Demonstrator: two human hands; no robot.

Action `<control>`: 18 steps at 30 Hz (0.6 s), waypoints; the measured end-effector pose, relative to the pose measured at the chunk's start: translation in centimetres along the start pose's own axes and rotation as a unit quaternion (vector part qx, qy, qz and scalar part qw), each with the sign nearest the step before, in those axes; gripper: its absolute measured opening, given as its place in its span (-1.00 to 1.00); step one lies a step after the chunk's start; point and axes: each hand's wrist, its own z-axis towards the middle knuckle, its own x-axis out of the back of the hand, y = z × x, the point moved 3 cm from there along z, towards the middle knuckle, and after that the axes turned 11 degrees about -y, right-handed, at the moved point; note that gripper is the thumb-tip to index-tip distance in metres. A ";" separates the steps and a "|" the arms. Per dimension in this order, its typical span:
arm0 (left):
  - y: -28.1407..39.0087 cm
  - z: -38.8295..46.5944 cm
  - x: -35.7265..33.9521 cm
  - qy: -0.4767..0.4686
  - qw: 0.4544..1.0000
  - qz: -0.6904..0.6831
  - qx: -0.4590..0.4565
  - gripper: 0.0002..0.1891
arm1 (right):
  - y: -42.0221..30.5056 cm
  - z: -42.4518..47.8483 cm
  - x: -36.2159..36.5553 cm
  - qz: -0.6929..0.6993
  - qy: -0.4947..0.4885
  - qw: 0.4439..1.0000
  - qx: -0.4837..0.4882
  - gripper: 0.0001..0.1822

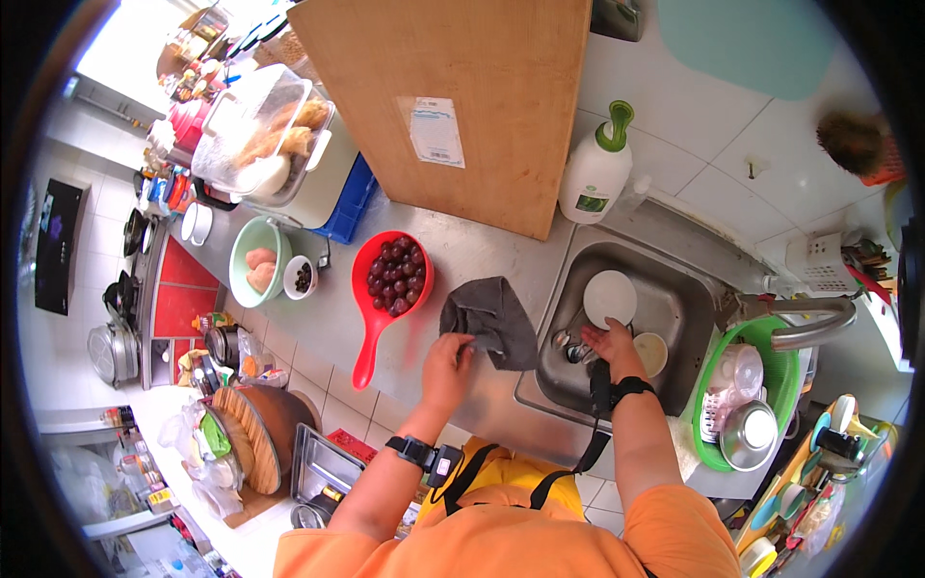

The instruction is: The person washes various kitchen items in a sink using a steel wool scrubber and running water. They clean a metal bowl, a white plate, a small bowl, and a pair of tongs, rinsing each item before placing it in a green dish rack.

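A dark grey cloth (491, 318) lies crumpled on the steel counter to the left of the sink. My left hand (446, 365) has its fingers pinched together at the cloth's near edge. Over the steel sink (668, 289), my right hand (611, 343) is spread with the palm turned upward and nothing in it. Its fingertips overlap the lower rim of a white dish (611, 298) in view; whether they touch it I cannot tell. Spoons (574, 350) lie in the basin left of that hand, and a cream bowl (650, 354) sits to its right.
A red handled strainer (368, 336) holds grapes (396, 278). Farther left stand a mint-green bowl (242, 267) and a small white bowl (293, 285). A wooden board (498, 79) and a white pump bottle (596, 177) stand behind. The faucet (813, 325) overhangs a green basket (704, 423) of dishes.
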 end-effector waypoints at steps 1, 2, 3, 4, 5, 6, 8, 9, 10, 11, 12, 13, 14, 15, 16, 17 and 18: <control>0.2 0.1 0.5 0.020 0.998 -0.048 0.028 -0.81 | -0.3 -0.3 0.0 -0.008 -0.007 1.000 -0.016 -0.55; 0.5 0.1 0.8 0.026 0.996 -0.081 0.018 -0.83 | -0.3 -0.7 0.1 -0.016 -0.014 0.999 -0.031 -0.55; 0.8 0.0 1.4 0.036 0.993 -0.115 0.011 -0.84 | -0.4 -1.5 -0.5 -0.076 -0.012 0.997 -0.006 -0.56; 1.2 -0.1 2.0 0.046 0.988 -0.149 0.003 -0.85 | -0.4 -2.6 -0.9 -0.135 -0.011 0.991 0.020 -0.57; 1.6 -0.4 2.3 0.023 0.983 -0.180 0.011 -0.86 | -0.3 -3.7 -1.3 -0.194 -0.011 0.980 0.047 -0.58; 3.4 -0.7 3.3 0.004 0.977 -0.212 0.019 -0.86 | -0.3 -5.3 -2.3 -0.295 -0.028 0.952 0.080 -0.59; 5.5 -1.4 4.5 -0.031 0.960 -0.277 0.028 -0.86 | 0.3 -8.7 -4.0 -0.486 -0.064 0.860 0.143 -0.60; 6.0 -2.1 4.9 -0.030 0.962 -0.270 0.028 -0.84 | 0.5 -10.8 -5.1 -0.563 -0.051 0.797 0.210 -0.58; 6.6 -2.5 5.3 -0.031 0.964 -0.261 0.029 -0.83 | 1.2 -12.9 -6.0 -0.629 -0.039 0.725 0.276 -0.57; 7.1 -2.8 5.9 -0.030 0.967 -0.250 0.028 -0.82 | 2.1 -14.9 -6.9 -0.682 -0.029 0.645 0.344 -0.56; 7.5 -3.2 6.5 -0.053 0.966 -0.250 0.040 -0.81 | 3.1 -17.1 -7.7 -0.724 -0.017 0.555 0.409 -0.54; 7.9 -3.6 7.0 -0.074 0.964 -0.251 0.052 -0.80 | 4.0 -19.3 -8.7 -0.754 -0.005 0.458 0.470 -0.52; 8.1 -4.0 7.5 -0.099 0.960 -0.255 0.066 -0.79 | 4.8 -21.6 -9.7 -0.774 0.011 0.355 0.525 -0.50; 8.4 -4.2 8.0 -0.116 0.956 -0.265 0.054 -0.79 | 5.2 -23.1 -10.4 -0.778 -0.023 0.479 0.406 -0.54; 8.2 -4.6 7.9 -0.119 0.956 -0.266 0.030 -0.79 | 5.9 -24.6 -10.8 -0.760 -0.051 0.588 0.273 -0.58; 7.8 -5.1 8.0 -0.123 0.956 -0.266 0.005 -0.79 | 7.4 -25.5 -11.4 -0.725 -0.140 0.630 0.243 -0.62; 8.7 -5.3 9.0 -0.146 0.967 -0.199 -0.061 -0.77 | 8.6 -26.3 -11.4 -0.677 -0.218 0.668 0.217 -0.67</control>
